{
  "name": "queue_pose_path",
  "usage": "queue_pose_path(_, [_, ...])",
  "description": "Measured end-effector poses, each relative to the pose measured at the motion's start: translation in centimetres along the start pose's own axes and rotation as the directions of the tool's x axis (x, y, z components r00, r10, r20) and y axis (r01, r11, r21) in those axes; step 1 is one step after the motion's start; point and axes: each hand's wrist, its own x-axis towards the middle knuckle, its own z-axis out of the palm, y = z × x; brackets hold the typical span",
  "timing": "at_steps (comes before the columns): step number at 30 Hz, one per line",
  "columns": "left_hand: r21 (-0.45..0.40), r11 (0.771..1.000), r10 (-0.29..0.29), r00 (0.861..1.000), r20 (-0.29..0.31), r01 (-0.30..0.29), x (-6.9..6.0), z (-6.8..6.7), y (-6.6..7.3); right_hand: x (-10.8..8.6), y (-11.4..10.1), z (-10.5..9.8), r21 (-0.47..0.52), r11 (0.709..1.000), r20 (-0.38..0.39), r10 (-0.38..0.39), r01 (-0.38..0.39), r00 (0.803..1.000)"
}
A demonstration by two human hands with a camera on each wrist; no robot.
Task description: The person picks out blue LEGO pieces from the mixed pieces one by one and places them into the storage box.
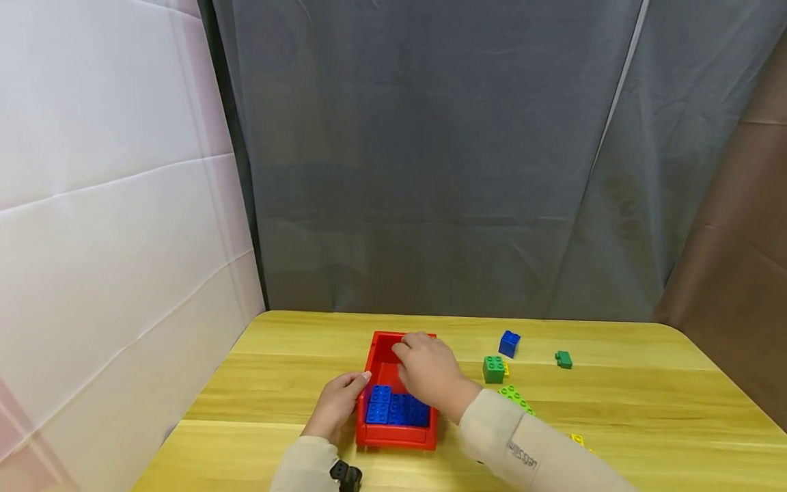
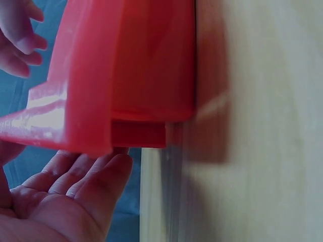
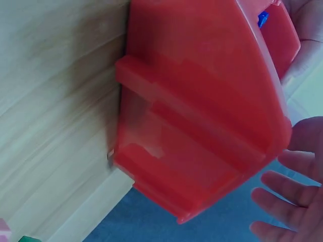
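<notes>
A red plastic bin (image 1: pixel 396 437) stands on the table with several blue building bricks (image 1: pixel 380 404) at its near end. My left hand (image 1: pixel 338 402) holds the bin's left side, its thumb at the rim and its fingers along the outer wall, as the left wrist view shows the fingers (image 2: pixel 83 176). Over the bin's far right part is my right hand (image 1: pixel 430 372), fingers bent loosely downward. In the right wrist view, those fingers (image 3: pixel 290 201) are spread beside the rim, and no brick shows in them.
To the right on the wooden table (image 1: pixel 295 342) lie a blue brick (image 1: pixel 509 344), a green brick (image 1: pixel 493 370) beside a yellow piece, a small dark green piece (image 1: pixel 563 359), a lime green brick (image 1: pixel 515 398) and a yellow piece (image 1: pixel 576 439). A grey curtain (image 1: pixel 418 171) hangs behind.
</notes>
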Motion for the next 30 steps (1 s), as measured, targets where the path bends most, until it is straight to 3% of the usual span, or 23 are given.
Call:
queue_pose_path(6, [0.004, 1.0, -0.016, 1.0, -0.013, 0.016, 0.0, 0.0, 0.0, -0.6, 0.5, -0.4, 0.031, 0.999, -0.063, 0.007, -0.005, 0.998])
queue_pose_path(20, [0.016, 1.0, -0.016, 1.0, -0.004, 0.016, 0.1, 0.0, -0.1, -2.2, 3.1, -1.2, 0.181, 0.976, -0.126, 0.145, -0.121, 0.981])
queue_pose_path(30, [0.009, 1.0, -0.001, 1.0, -0.004, 0.001, 0.1, -0.4, -0.1, -2.5, 6.6, -0.7, 0.218, 0.954, -0.201, 0.252, -0.208, 0.947])
